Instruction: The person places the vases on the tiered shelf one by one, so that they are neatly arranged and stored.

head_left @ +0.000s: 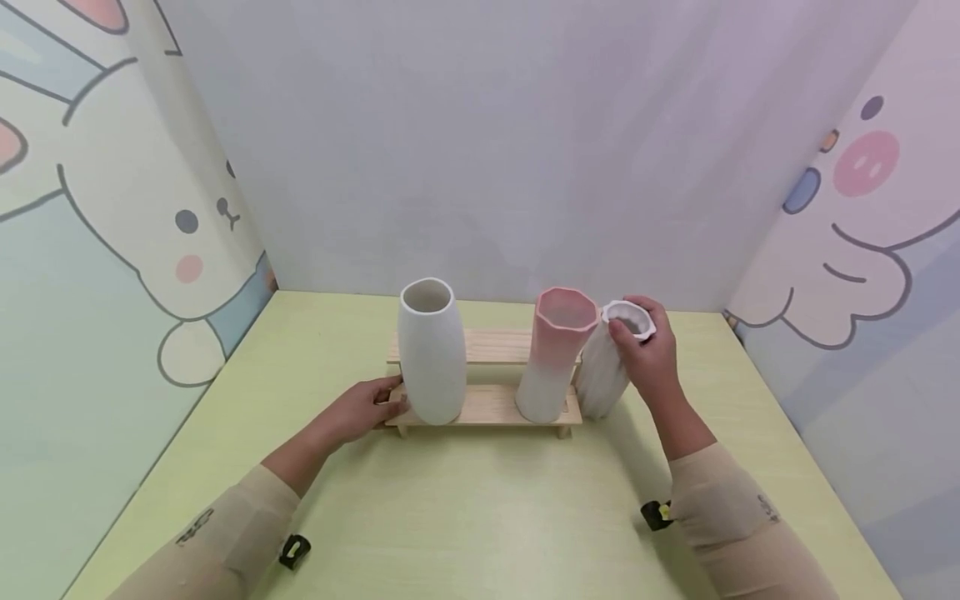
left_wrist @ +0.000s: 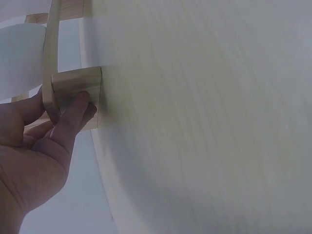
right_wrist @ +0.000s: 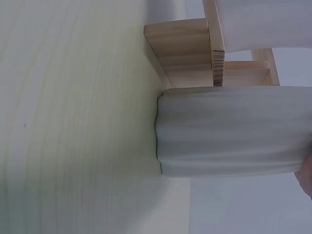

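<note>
A two-step wooden shelf point(head_left: 491, 405) stands on the table. My left hand point(head_left: 367, 408) grips its left end; in the left wrist view, thumb and fingers close about the board's edge and side support point(left_wrist: 80, 83). On the lower step, a smooth white vase point(head_left: 433, 358) stands at the left and a pink-and-white vase point(head_left: 551, 367) at the right. Beside the shelf's right end is a white ribbed vase point(head_left: 600, 375), its rim pinched by my right hand point(head_left: 648, 346), thumb at the opening. In the right wrist view the ribbed vase point(right_wrist: 234, 131) has its base at the tabletop.
The pale yellow-green table point(head_left: 480, 517) meets a plain grey wall point(head_left: 480, 150) behind. Side panels carry a cartoon rabbit point(head_left: 142, 233) and a cartoon pig point(head_left: 862, 217). A black strap piece point(head_left: 295, 551) hangs by the left sleeve, another black piece point(head_left: 656, 515) by the right sleeve.
</note>
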Action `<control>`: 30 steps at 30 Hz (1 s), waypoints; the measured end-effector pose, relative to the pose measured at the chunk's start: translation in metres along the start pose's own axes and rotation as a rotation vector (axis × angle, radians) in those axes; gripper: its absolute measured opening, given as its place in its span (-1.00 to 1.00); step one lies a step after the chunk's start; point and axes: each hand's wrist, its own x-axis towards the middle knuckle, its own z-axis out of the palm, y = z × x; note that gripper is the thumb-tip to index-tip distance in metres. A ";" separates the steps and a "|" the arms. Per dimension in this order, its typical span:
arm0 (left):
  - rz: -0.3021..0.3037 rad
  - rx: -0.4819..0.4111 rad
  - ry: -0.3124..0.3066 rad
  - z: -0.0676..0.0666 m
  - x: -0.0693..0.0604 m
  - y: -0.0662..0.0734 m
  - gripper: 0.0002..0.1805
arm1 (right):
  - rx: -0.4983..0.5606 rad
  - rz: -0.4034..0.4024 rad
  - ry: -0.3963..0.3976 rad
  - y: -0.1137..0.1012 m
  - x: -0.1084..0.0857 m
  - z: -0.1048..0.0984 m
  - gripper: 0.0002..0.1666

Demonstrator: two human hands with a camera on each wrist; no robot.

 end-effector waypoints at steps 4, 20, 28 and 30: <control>-0.003 -0.003 0.000 0.001 -0.001 0.002 -0.34 | -0.039 0.003 0.000 -0.005 0.002 -0.003 -0.45; -0.002 0.019 0.005 0.000 -0.001 0.001 -0.32 | -0.121 -0.020 0.055 -0.070 0.041 -0.025 -0.51; 0.011 0.015 -0.008 0.000 -0.001 0.000 -0.31 | 0.052 -0.019 0.043 -0.100 0.064 -0.022 -0.58; 0.015 0.021 -0.009 0.000 -0.001 0.000 -0.31 | 0.091 -0.020 0.034 -0.108 0.070 -0.021 -0.58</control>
